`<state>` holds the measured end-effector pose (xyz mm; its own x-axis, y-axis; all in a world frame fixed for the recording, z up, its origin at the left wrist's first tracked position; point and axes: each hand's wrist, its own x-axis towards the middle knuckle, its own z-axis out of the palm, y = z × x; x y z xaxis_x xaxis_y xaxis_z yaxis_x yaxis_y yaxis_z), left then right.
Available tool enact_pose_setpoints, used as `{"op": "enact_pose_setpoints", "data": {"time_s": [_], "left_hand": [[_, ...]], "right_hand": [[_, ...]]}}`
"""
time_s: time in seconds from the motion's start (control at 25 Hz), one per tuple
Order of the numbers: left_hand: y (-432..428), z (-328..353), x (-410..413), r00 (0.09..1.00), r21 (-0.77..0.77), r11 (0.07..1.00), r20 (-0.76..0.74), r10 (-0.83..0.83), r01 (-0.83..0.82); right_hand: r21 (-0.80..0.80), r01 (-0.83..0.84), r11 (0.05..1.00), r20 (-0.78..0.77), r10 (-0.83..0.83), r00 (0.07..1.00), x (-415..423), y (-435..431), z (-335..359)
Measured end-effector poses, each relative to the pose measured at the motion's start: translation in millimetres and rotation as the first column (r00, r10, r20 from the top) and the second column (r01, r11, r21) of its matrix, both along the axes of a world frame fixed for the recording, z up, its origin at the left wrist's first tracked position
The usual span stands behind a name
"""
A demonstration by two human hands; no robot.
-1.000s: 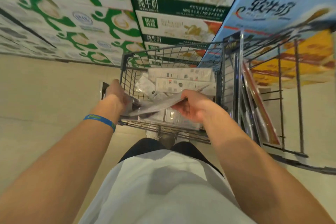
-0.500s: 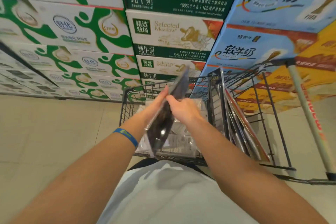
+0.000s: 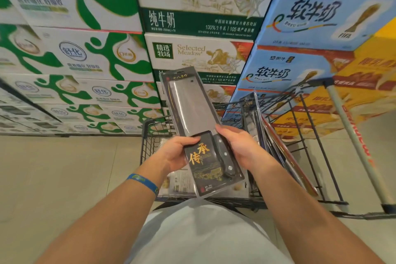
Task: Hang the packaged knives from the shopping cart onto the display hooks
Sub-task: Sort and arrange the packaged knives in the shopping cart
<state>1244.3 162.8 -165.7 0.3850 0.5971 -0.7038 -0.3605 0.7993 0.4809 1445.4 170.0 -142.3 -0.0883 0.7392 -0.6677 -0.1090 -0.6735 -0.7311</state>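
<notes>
Black blister-packed cleaver held upright | gripped by left hand and right hand | above black wire cart

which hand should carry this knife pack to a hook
Likely right: the right hand grips the packaged knife beside its handle, the left hand only the card edge. Hooks are out of view.
</notes>
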Motion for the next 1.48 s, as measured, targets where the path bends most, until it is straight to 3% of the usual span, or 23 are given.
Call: {"op": "enact_pose_setpoints", "data": {"time_s": [0.24, 0.32, 0.4, 0.48, 0.56, 0.64, 0.68, 0.72, 0.8, 0.84, 1.04, 1.2, 1.48], "left_hand": [[4.0, 4.5, -3.9, 0.997, 0.140, 0.990, -0.079, -0.014, 0.025], [3.8, 7.7, -5.3, 0.946, 0.290, 0.931, -0.295, -0.135, 0.223], [2.6, 12.5, -6.5, 0.779, 0.337, 0.763, -0.536, -0.326, 0.552], [1.2, 18.1, -9.2, 0.677, 0.328, 0.649, -0.614, -0.406, 0.686], [3.1, 28.2, -16.3, 0.724, 0.412, 0.635, -0.584, -0.367, 0.654], [9.8, 37.1, -30.0, 0.827, 0.508, 0.694, -0.511, -0.234, 0.510], [15.0, 38.9, -38.2, 0.835, 0.537, 0.695, -0.524, -0.169, 0.478], [19.1, 38.2, -47.5, 0.794, 0.547, 0.661, -0.596, -0.123, 0.513], [16.6, 28.2, -64.3, 0.561, 0.472, 0.497, -0.827, -0.037, 0.728], [7.2, 18.7, -71.8, 0.474, 0.413, 0.471, -0.880, -0.012, 0.779], [-57.1, -24.6, -99.5, 0.378, 0.204, 0.689, -0.919, -0.109, 0.696], [-73.5, -43.5, -116.0, 0.384, 0.207, 0.775, -0.922, -0.050, 0.597], [-44.1, -80.5, -116.6, -0.023, -0.043, 0.853, -0.999, -0.036, 0.520]], "right_hand": [[0.111, -0.068, 0.991, 0.158, 0.049, 0.986, -11.7, -2.1, 2.3], [0.215, -0.052, 0.975, 0.213, 0.005, 0.977, -24.0, -2.0, 2.9], [0.282, 0.026, 0.959, 0.176, -0.079, 0.981, -31.5, 1.3, 0.8], [0.288, 0.123, 0.950, 0.118, -0.162, 0.980, -32.6, 1.8, -2.5], [0.276, 0.163, 0.947, 0.089, -0.194, 0.977, -32.3, -2.6, -7.9], [0.267, 0.181, 0.947, 0.060, -0.203, 0.977, -35.9, -6.4, -12.7], [0.271, 0.150, 0.951, 0.060, -0.172, 0.983, -40.9, -5.9, -14.8], [0.263, 0.084, 0.961, 0.075, -0.107, 0.991, -47.9, -5.4, -17.2], [0.193, -0.068, 0.979, 0.103, 0.048, 0.993, -69.0, -5.3, -19.7], [0.142, -0.109, 0.984, 0.090, 0.097, 0.991, -80.1, -6.2, -25.0], [-0.126, -0.192, 0.973, -0.025, 0.190, 0.981, -134.2, -19.1, -65.1], [-0.291, -0.345, 0.893, 0.043, 0.372, 0.927, -170.9, -44.4, -105.1], [-0.218, -0.457, 0.862, -0.041, 0.460, 0.887, -186.7, -56.6, -145.0]]}}
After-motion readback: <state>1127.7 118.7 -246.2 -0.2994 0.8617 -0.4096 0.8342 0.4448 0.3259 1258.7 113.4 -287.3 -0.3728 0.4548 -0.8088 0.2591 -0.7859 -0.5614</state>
